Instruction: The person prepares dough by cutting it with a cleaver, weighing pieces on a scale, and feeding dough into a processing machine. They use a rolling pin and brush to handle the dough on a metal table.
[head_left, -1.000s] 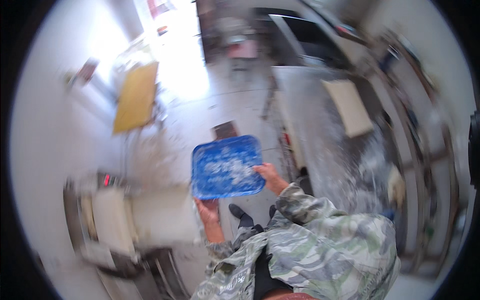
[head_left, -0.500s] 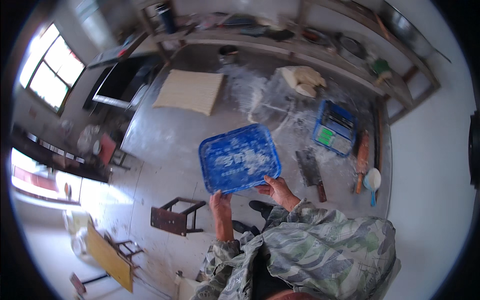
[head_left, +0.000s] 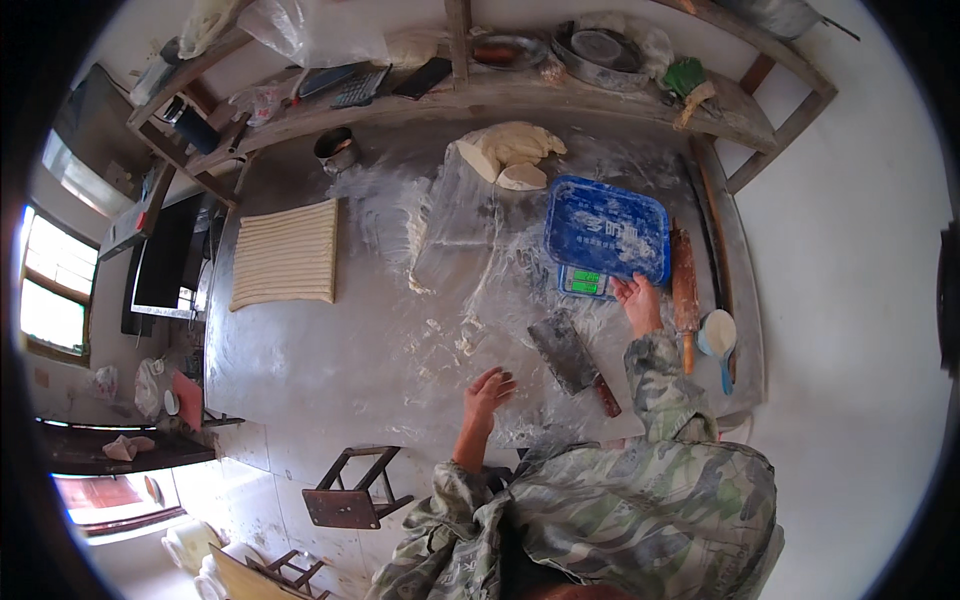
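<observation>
A blue rectangular tray (head_left: 600, 215), dusted with flour, rests over the digital scale (head_left: 584, 283), whose lit green display shows below its near edge. My right hand (head_left: 637, 301) holds the tray by its near right edge, fingers closed on the rim. Off to the left, my left hand (head_left: 487, 392) hovers near the front of the metal table, its fingers loosely bent and apart with nothing in them. Between the hands lies a cleaver (head_left: 565, 352) with a dark, floury blade. A lump of dough (head_left: 515, 148) with a cut piece sits behind the tray's left side.
Parallel strips of dough (head_left: 285, 255) lie at the table's left. A rolling pin (head_left: 684, 290) and a white scoop (head_left: 717, 333) are at the right. At the back stand a metal pot (head_left: 337, 150) and a loaded wooden shelf (head_left: 400, 105). A stool (head_left: 345, 505) is below the front edge.
The tray has moved right and away from me, onto the scale. My left hand has let go of it; my right hand still grips its edge. The view has shifted too.
</observation>
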